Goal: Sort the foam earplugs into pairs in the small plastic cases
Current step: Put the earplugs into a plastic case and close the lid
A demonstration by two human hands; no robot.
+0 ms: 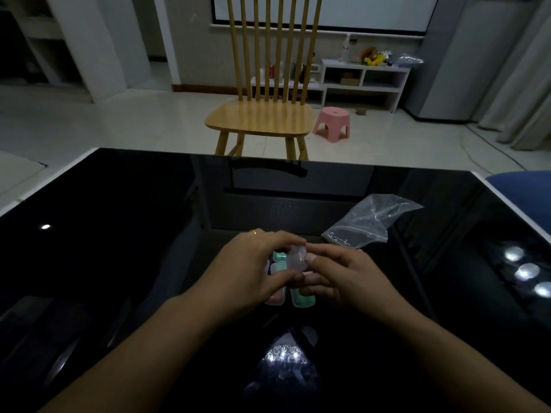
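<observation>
Both hands meet over the middle of a glossy black table (119, 234), working on one small clear plastic case (295, 257) held up between them. The left hand (253, 269) comes in from 7 o'clock and has its fingertips curled over the top of the case and its thumb under it, so it's pinching the thing; there's a gold ring (254, 232) on one finger. The right hand (343, 275) comes in from 5 o'clock, thumb pressed on the case's right side with the other fingers tucked underneath, so it's gripping the same case too. Can't tell if the case is popped open or snapped closed, and whatever's inside is too blurry to make out.

Right under the hands a few more cases lie on the table, packed close together. A mint green case (302, 299) sticks out at about 6 o'clock from the held one, just below the right fingers. A pinkish case (275, 298) lies just beside it on the left, half covered by the left thumb. Two more greenish cases (278, 262) peek out between the hands, mostly hidden.

At roughly 2 o'clock from the hands there's an empty-looking clear zip bag (369, 222) lying crumpled on the table, near but not touching the right hand. Past the far edge at 12 o'clock stands a wooden chair (262, 117), with a pink stool (332, 122) on the floor just right of it
</observation>
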